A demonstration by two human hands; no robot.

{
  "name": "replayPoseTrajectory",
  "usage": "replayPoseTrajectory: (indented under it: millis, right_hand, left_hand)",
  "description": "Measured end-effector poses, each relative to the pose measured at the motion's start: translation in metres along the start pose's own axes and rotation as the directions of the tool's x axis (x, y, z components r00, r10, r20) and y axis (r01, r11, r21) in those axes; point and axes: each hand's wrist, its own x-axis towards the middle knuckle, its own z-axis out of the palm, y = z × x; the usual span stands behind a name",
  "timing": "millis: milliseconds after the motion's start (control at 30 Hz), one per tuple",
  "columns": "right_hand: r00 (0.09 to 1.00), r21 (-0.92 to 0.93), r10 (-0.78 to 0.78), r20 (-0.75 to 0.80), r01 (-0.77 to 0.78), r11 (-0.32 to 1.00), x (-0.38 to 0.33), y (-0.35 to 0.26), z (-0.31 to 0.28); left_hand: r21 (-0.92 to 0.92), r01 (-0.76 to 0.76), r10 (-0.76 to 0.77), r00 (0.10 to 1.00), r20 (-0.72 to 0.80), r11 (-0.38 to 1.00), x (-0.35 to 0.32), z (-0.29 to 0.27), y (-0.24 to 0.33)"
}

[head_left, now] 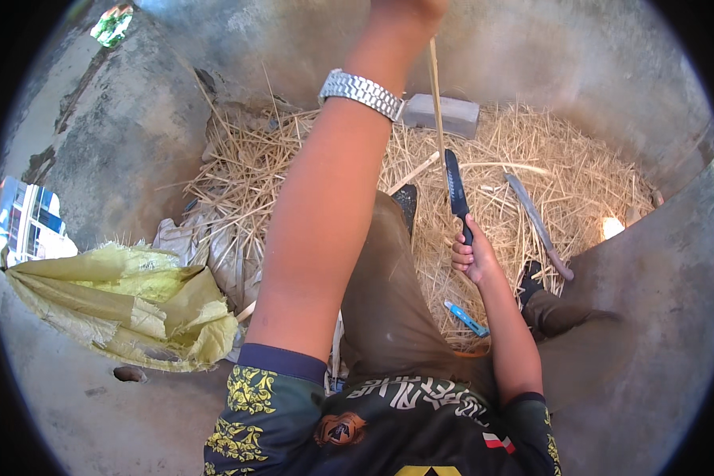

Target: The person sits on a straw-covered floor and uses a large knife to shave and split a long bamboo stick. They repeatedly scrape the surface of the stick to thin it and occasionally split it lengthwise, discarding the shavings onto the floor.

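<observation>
My left arm, with a silver watch [362, 94] on the wrist, reaches up and away. My left hand [411, 6] is partly cut off by the top edge. From it a thin pale wooden strip [436, 95] hangs down, its upper end in that hand's grip; the fingers themselves are hardly visible. In my right hand [474, 255] is a black-handled knife [455, 186], fingers wrapped round the handle and the dark blade pointing up and away. The strip's lower end comes down beside the blade's tip; I cannot tell if they touch.
Straw-like shavings [563, 151] cover the floor between my legs and the wall. A grey block [444, 116] lies against the wall. To the right rests a long curved blade [535, 218]; a blue cutter [466, 317] lies near my right forearm. A yellow sack [127, 309] is at left.
</observation>
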Motion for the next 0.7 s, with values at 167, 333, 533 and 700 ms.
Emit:
replayPoseTrajectory:
  millis: [167, 333, 533, 700]
  right_hand:
    - [0.858, -0.359, -0.491, -0.154, 0.414, 0.836, -0.045, -0.078, 0.106]
    - [0.344, -0.326, -0.924, 0.166, 0.904, 0.278, -0.061, -0.11, 0.154]
    - [0.727, -0.903, -0.648, -0.226, 0.093, 0.42, 0.093, 0.04, -0.064]
    - [0.79, -0.806, -0.514, -0.334, 0.043, 0.59, 0.096, 0.044, -0.069]
  left_hand:
    - [-0.03, -0.047, 0.049, 0.997, 0.066, 0.998, 0.001, 0.012, -0.01]
    - [0.015, -0.063, 0.063, 0.998, 0.008, 0.998, 0.002, -0.002, -0.012]
    - [-0.003, -0.009, 0.009, 0.999, 0.038, 1.0, 0.004, 0.008, -0.005]
    - [-0.005, -0.046, 0.047, 0.995, 0.087, 0.999, 0.006, 0.019, -0.015]
